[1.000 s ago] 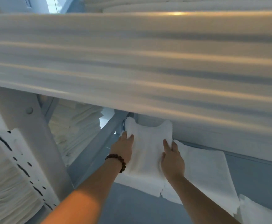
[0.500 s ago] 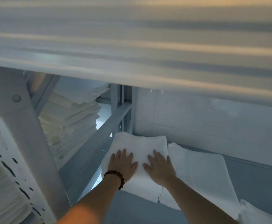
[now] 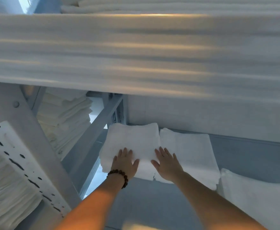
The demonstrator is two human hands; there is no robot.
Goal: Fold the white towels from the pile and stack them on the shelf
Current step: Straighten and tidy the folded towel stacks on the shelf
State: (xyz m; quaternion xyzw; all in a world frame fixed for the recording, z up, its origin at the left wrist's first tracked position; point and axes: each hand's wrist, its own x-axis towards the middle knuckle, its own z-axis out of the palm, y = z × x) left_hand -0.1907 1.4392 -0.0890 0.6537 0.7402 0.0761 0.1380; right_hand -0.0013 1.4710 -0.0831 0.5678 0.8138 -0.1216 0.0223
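Note:
A folded white towel [image 3: 132, 140] lies flat at the back left corner of the grey shelf [image 3: 152, 205]. My left hand [image 3: 125, 165], with a dark bead bracelet on its wrist, rests palm down on the towel's near left part, fingers spread. My right hand [image 3: 166, 163] presses flat on the towel's near right edge, fingers apart. Neither hand grips anything. A second folded white towel [image 3: 190, 151] lies right beside it, touching along the edge. A third white towel [image 3: 255, 196] sits at the near right.
The upper shelf's broad white edge [image 3: 136, 55] hangs low overhead. A white upright post [image 3: 29, 138] with dark slots stands at the left. Stacks of folded towels [image 3: 64, 120] fill the neighbouring bay, and more [image 3: 4, 188] at far left. A white wall [image 3: 202, 117] backs the shelf.
Both hands slid back toward me along the towel and spread flat at its near edge. The towel now lies smooth and square. The view rose slightly.

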